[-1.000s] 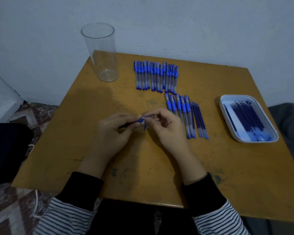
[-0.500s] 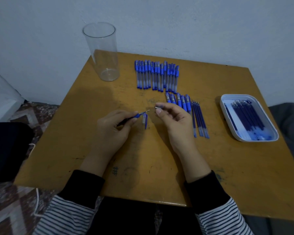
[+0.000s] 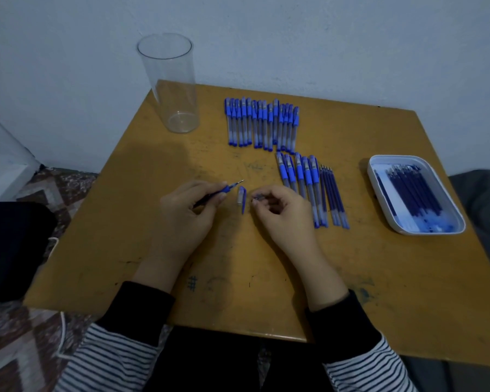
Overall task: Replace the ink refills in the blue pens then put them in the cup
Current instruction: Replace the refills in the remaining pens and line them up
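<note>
While left hand (image 3: 187, 219) grips pen (image 3: 225, 190) | right hand (image 3: 282, 213): tip (image 3: 257, 198), probably | cap (image 3: 241, 197) between

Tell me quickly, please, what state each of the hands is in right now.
Left hand: closed, holding a pen, tip exposed.
Right hand: closed, pinching a small part, too small to identify.

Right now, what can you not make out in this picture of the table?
Head view only:
The small part pinched by the right hand: mostly covered by fingertips, too small.
The rear of the pen held by the left hand: hidden under the palm.
The refills in the white tray: dim and overlapping, uncountable.
</note>
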### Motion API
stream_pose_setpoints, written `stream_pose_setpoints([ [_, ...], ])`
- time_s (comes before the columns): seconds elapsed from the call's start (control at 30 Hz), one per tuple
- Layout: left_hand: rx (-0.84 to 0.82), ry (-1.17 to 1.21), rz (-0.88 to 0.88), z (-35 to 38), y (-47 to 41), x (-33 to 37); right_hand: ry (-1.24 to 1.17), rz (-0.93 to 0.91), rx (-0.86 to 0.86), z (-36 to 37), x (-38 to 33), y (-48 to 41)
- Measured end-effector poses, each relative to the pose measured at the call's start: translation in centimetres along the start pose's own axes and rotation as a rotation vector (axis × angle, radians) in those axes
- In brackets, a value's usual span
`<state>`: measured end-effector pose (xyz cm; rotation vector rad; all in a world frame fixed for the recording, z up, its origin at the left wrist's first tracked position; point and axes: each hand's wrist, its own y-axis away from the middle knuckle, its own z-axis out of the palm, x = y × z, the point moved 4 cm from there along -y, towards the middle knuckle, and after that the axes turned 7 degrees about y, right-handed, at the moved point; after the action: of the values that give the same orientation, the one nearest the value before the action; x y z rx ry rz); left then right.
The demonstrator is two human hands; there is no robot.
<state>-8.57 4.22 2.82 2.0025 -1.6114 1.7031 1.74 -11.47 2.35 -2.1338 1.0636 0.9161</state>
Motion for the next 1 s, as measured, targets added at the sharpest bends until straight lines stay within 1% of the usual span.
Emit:
stream_pose_setpoints([
  [0.27, -0.019, -0.009, 0.019, 0.07, 0.03, 0.11, 0.135, -0.063, -0.017, 0.02, -0.56, -0.14],
  [0.73, -0.041, -0.006, 0.032, 0.23, 0.01, 0.13, 0.117, -0.076, -0.006, 0.01, -0.41, 0.11],
  [0.9, -0.044, 0.012, 0.055, 0.36, 0.10, 0.20, 0.017, -0.043, 0.049, -0.07, -0.36, 0.21],
  [1.0, -0.050, 0.031, 0.081, 0.53, 0.13, 0.19, -0.120, -0.060, 0.072, -0.33, -0.79, 0.17],
])
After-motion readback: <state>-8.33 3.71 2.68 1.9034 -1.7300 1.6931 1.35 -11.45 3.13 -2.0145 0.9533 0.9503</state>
